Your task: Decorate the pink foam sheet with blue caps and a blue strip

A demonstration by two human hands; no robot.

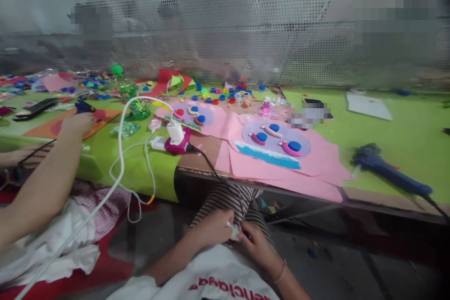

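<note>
Both my hands are low in my lap, below the table edge. My left hand (216,225) is closed, with its fingertips on a small crumpled white piece (235,230) that looks like tissue or thin cloth. From the other side my right hand (258,243) pinches the same piece, its fingers curled. On the table in front of me lies a pink paper picture (321,157) with a lilac oval, a blue strip and several clay snails with blue bottle-cap shells. A similar pink picture (220,119) lies to its left.
A blue glue gun (390,168) lies at the right. A purple power adapter (181,143) with white chargers and trailing cables sits left of centre, near a green bottle (137,98). Loose bottle caps (214,100) lie behind. At left, a co-worker's hand (79,124) works over orange paper.
</note>
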